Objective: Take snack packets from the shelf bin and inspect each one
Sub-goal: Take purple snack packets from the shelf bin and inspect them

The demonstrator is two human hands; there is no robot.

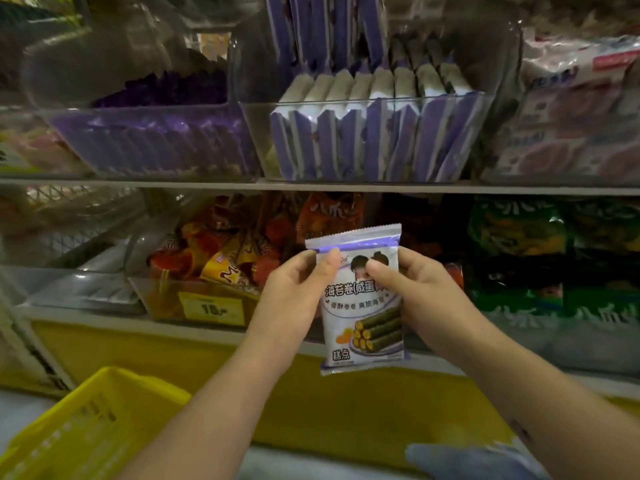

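**Packet hanging upright between both grips, bin above it**

The left hand point(298, 275) is pinching the upper left edge of the snack packet point(362, 299), thumb on the printed face just under the top seal, its grip closed on the wrapper. The right hand point(408, 282) is doing the same at the upper right edge, thumb pressing near the middle of the face. The packet's long axis is running vertically, so most of its length is hanging free below both grips with the front turned toward the person. The clear shelf bin point(374, 109) holding the matching purple-and-white packets point(367, 140) is sitting well above and slightly behind the hands, on the shelf over them. Neither hand looks clearly nearer to it. A yellow basket point(86, 420) is lying low on the left, nearer the left hand.
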